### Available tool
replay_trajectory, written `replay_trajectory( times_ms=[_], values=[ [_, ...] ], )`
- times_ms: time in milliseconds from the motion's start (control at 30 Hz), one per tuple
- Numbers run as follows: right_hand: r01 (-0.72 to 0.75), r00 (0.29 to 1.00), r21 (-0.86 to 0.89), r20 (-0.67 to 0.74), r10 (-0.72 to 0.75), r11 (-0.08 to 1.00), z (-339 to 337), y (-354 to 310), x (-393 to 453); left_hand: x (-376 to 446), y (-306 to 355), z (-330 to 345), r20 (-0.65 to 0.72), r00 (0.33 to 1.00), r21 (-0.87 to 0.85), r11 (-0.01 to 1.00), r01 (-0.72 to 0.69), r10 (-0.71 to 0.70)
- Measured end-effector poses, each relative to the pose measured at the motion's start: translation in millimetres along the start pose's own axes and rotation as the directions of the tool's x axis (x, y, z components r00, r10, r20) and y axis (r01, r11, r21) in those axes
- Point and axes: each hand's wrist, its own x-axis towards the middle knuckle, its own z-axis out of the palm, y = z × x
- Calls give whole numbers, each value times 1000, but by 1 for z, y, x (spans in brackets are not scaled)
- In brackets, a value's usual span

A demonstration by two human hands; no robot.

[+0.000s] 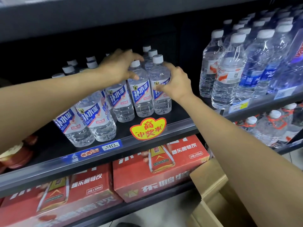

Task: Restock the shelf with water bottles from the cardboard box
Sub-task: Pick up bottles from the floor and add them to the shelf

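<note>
My right hand [172,84] wraps the upright end bottle [161,89] at frame centre — my left hand [121,66] clasps its neighbour [141,94], touching it leftward.

Before you: clear water bottles [142,95] with white caps and blue-and-white labels on a black shelf [178,112]. A yellow tag [148,128] edged in red carries red characters. Red cartons [159,167] printed in white sit below. Your cardboard box [211,190] is plain brown. At far left, what may be red-lidded jars [18,153], blurred.
</note>
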Motion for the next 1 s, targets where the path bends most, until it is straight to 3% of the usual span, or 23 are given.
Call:
replay_trajectory(
  times_ms=[300, 533, 733, 833, 1000],
  values=[
    [-31, 999, -1, -14, 31, 1000, 5, -8, -6, -9, -1, 2, 6, 998, 76, 996, -55, 55],
    [-75, 995, 60, 77, 70, 995, -3, -17, -17, -38, 3, -12, 30, 984, 143, 974, -178, 176],
    [47, 999, -139, 15, -45, 989, -9, -37, -60, -96, -9, -36, 11, 961, 231, 935, -271, 276],
    [183, 983, -319, 80, -166, 930, -14, -54, -84, -129, -16, -50, 10, 959, 256, 926, -277, 284],
    [373, 926, -427, 230, -300, 824, -11, -99, -122, -195, -38, -71, -21, 970, 292, 930, -225, 241]
  ],
)
